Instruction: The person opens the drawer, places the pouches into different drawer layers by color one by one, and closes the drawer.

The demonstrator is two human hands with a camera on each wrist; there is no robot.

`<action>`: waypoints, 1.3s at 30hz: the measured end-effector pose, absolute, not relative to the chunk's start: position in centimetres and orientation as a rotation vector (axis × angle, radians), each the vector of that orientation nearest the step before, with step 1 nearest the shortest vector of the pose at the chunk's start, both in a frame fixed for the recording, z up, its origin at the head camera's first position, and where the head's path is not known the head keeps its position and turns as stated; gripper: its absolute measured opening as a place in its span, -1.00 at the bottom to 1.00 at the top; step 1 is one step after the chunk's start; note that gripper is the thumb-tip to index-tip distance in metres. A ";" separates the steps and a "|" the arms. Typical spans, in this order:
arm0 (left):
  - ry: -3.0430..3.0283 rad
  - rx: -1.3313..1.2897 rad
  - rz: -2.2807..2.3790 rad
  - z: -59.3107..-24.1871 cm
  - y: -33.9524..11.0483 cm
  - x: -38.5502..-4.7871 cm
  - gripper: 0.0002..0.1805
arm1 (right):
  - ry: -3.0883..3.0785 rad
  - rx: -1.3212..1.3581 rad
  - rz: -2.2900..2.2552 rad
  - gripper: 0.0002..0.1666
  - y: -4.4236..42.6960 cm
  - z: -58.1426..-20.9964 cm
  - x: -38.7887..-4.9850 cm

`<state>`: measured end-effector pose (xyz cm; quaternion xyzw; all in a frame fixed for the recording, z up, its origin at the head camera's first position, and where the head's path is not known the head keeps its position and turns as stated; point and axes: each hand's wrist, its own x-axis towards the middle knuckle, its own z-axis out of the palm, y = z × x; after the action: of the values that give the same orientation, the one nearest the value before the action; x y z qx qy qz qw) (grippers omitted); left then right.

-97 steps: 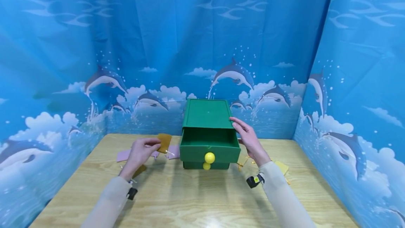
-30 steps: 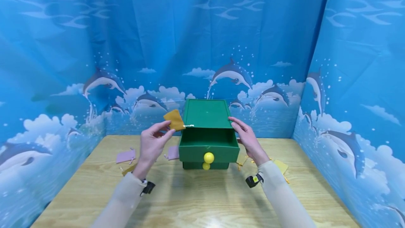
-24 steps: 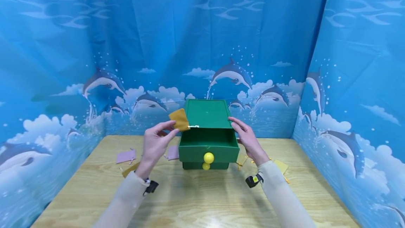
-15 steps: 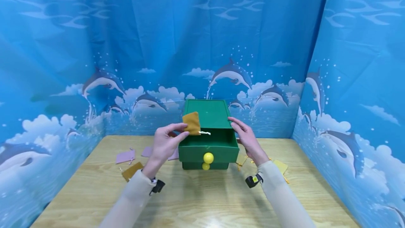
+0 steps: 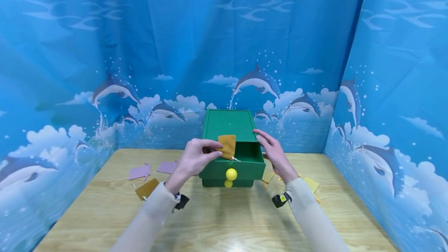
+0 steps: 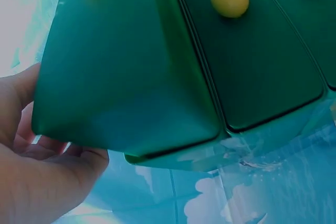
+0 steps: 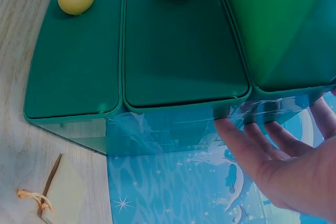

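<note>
My left hand (image 5: pixel 196 156) pinches a mustard drawstring pouch (image 5: pixel 227 146) with white cord between thumb and fingers. The pouch hangs over the pulled-out top drawer (image 5: pixel 213 169) of a green drawer cabinet (image 5: pixel 229 123). On the drawer front is a yellow round knob (image 5: pixel 231 174). In the left wrist view, the left hand (image 6: pixel 50 166) shows beside the pulled-out drawer, and the pouch is hidden. My right hand (image 5: pixel 275 154) rests at the cabinet's right side, a finger on its top edge. The right wrist view shows straight fingers (image 7: pixel 244 145) against the side wall.
Left of the cabinet, a second mustard pouch (image 5: pixel 147 189) and lilac pouches (image 5: pixel 139 172) lie on the wooden table (image 5: pixel 224 221). Yellow pouches (image 5: pixel 310 184) with orange cords lie on the right. Blue dolphin-print curtains (image 5: pixel 196 49) stand behind and at both sides.
My left hand has lifted the mustard pouch from the left, carried it rightward and lowered it over the top drawer. The right hand has stayed on the cabinet.
</note>
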<state>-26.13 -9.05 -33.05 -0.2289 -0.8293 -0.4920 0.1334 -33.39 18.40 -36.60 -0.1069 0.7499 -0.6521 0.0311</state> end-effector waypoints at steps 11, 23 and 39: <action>-2.532 -0.784 -1.303 -32.1 -7.7 -26.6 -0.84 | 2.293 -0.351 -2.023 -0.39 18.4 -36.6 -33.2; -2.704 -0.913 -1.226 -30.6 -5.9 -27.3 -0.83 | 2.323 -0.354 -2.008 -0.40 18.5 -36.7 -33.2; -2.754 -0.956 -1.282 -31.1 -5.1 -28.1 -0.84 | 2.313 -0.349 -1.996 -0.38 18.4 -36.7 -33.3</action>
<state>-28.10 -5.15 -31.07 -0.3003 -0.8645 -0.4025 -0.0216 -33.28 18.44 -36.65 -0.1133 0.7517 -0.6489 0.0333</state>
